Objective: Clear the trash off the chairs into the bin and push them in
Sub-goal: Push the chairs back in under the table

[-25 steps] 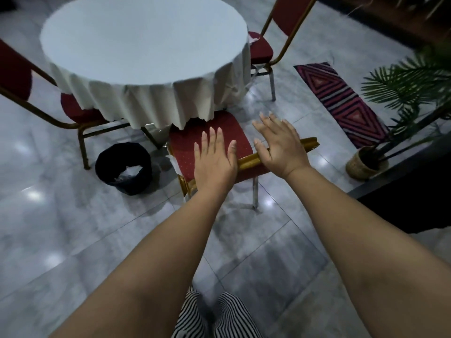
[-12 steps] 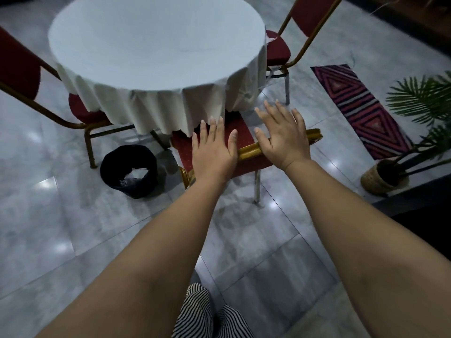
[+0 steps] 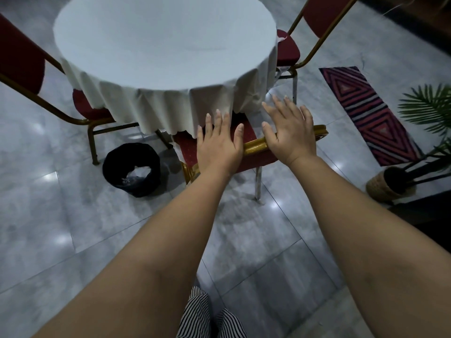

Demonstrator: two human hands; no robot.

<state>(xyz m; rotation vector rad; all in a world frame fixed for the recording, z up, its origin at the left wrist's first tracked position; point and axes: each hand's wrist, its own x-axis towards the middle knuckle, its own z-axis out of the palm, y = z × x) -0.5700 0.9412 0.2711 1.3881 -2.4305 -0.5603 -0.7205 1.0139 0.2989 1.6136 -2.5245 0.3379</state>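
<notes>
1. We judge the task well along: the red upholstered chair with a gold metal frame under our hands shows no trash on the visible part of its seat, and that seat is already partly tucked under the round worktop with a white draped cloth.
2. The black round bin stands on the grey tiled floor at about 9 o'clock from this chair, with pale crumpled rubbish visible inside.
3. Our left hand lies flat on the gold top rail, grip spread, fingers straight and reaching onto the seat toward 12 o'clock.
4. Our right hand presses the same rail at 3 o'clock of the left, grip likewise spread, pinching nothing.
5. What seems left: the final shove of this chair. A second red chair at 1 o'clock carries a small white scrap at its seat edge, so it may need clearing.
6. A third red chair at 10 o'clock sits partly under the cloth; we cannot tell whether its seat is clean.
</notes>
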